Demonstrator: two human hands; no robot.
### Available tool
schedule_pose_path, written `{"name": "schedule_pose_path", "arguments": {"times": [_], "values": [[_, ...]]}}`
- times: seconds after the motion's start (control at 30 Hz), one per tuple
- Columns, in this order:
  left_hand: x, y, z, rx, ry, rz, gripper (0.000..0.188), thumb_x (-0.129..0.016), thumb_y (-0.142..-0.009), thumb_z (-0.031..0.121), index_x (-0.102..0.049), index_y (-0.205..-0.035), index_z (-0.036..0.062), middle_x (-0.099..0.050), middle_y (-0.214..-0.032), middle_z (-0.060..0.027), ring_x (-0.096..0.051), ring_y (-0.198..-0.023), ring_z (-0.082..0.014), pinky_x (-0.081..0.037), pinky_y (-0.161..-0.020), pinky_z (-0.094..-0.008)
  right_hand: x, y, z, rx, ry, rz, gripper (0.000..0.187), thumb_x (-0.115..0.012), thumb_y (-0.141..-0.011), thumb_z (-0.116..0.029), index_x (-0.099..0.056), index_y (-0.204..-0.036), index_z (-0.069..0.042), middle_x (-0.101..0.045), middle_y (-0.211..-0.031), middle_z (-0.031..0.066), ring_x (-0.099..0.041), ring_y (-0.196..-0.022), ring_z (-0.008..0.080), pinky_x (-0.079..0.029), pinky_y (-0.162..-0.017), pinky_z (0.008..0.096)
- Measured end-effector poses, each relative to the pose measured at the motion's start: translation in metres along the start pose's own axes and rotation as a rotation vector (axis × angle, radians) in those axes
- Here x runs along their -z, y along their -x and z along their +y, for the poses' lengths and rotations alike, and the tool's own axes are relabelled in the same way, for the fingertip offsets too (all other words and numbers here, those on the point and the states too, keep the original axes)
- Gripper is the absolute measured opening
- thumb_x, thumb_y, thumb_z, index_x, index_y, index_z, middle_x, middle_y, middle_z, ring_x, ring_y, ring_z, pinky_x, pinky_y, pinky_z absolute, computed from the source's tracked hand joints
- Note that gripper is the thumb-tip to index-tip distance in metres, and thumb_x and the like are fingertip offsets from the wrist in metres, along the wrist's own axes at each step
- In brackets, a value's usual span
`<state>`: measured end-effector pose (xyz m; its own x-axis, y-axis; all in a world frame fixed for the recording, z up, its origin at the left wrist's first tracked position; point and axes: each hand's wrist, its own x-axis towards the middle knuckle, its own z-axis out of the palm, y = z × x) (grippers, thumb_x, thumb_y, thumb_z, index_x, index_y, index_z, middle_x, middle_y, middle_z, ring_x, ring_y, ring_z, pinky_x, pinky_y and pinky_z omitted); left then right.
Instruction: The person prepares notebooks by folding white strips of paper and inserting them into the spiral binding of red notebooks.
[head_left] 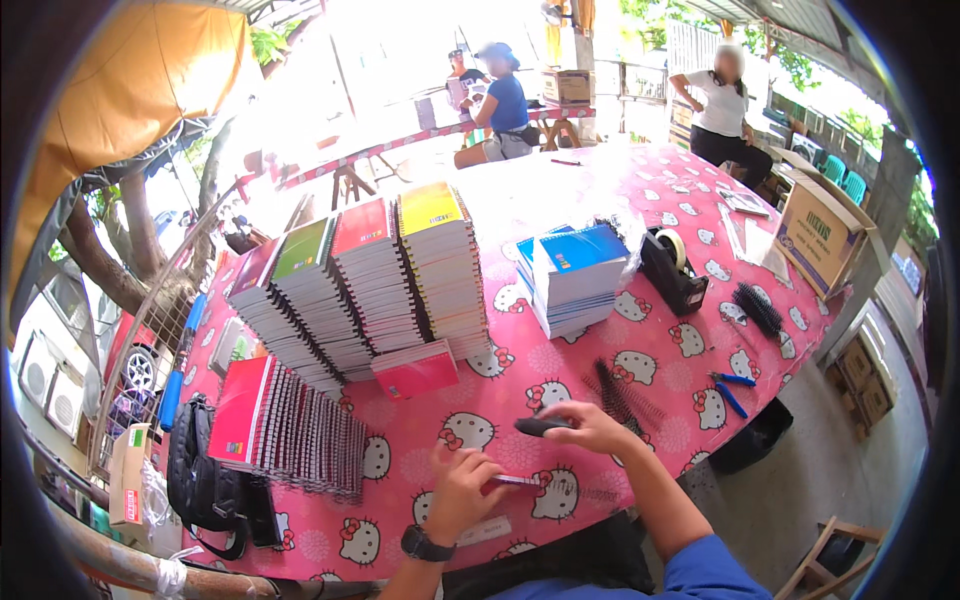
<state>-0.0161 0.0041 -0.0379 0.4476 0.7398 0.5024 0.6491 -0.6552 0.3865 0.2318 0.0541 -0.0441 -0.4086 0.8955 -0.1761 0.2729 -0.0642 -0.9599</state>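
My left hand [463, 490] is closed on a thin dark-pink item [516, 481] near the table's front edge; its kind is not clear. A loose wire spiral [588, 492] lies just right of it. Slightly farther off, my right hand [592, 428] grips a black rounded object [543, 427], its kind unclear. A red-covered stack of spiral notebooks [240, 412] stands to the left. Behind it rise tall notebook stacks with green [306, 250], red [363, 224] and yellow covers [429, 205]. A pink notebook [418, 371] leans at their base.
Blue notebooks [575, 250] are stacked mid-table beside a black tape dispenser [672, 272]. Black spiral coils [615, 398] and blue-handled pliers [733, 392] lie right. A carton [822, 232] stands at the far right, a black backpack [200, 470] at the left edge. People are in the background.
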Motion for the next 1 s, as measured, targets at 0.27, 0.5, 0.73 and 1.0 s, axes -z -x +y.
{"name": "schedule_pose_path", "arguments": {"times": [0.27, 0.5, 0.73, 1.0], "values": [[-0.005, 0.004, -0.011, -0.006, 0.047, -0.041, 0.023, -0.079, -0.060, 0.021, -0.064, -0.076, 0.0145, -0.060, -0.074, 0.0028, -0.056, -0.084, -0.0155, -0.023, -0.099, -0.0505, -0.021, 0.032, 0.004, 0.251, -0.061, 0.083, 0.032, -0.069, -0.081, -0.032, -0.068, -0.100, -0.006, -0.059, -0.109, 0.0156, -0.057, -0.097, 0.0222, -0.047, -0.079, 0.0314], [-0.004, 0.005, -0.012, 0.006, 0.086, -0.018, 0.038, -0.080, -0.058, 0.020, -0.063, -0.092, 0.0150, -0.060, -0.075, 0.0032, -0.057, -0.083, -0.0161, -0.024, -0.100, -0.0507, -0.022, 0.022, 0.000, 0.277, -0.189, -0.080, 0.036, -0.067, -0.082, -0.035, -0.067, -0.102, -0.005, -0.059, -0.109, 0.0149, -0.057, -0.098, 0.0230, -0.048, -0.077, 0.0330], [-0.010, 0.008, -0.008, 0.186, 0.374, 0.290, 0.062, -0.079, -0.061, 0.010, -0.052, -0.118, 0.0095, -0.058, -0.098, -0.0053, -0.056, -0.098, -0.0187, -0.030, -0.103, -0.0426, -0.027, 0.013, -0.002, 0.259, 0.003, -0.096, 0.046, -0.064, -0.083, -0.043, -0.066, -0.105, -0.002, -0.059, -0.113, 0.0134, -0.055, -0.106, 0.0217, -0.045, -0.085, 0.0337], [-0.039, 0.039, -0.046, 0.483, 1.148, 0.086, 0.034, -0.068, -0.077, 0.000, -0.048, -0.104, 0.0049, -0.054, -0.099, -0.0076, -0.052, -0.094, -0.0144, -0.043, -0.086, -0.0276, -0.030, 0.013, -0.009, 0.230, 0.019, -0.081, 0.045, -0.064, -0.083, -0.042, -0.066, -0.105, -0.004, -0.060, -0.111, 0.0173, -0.055, -0.104, 0.0266, -0.044, -0.084, 0.0347]]}}
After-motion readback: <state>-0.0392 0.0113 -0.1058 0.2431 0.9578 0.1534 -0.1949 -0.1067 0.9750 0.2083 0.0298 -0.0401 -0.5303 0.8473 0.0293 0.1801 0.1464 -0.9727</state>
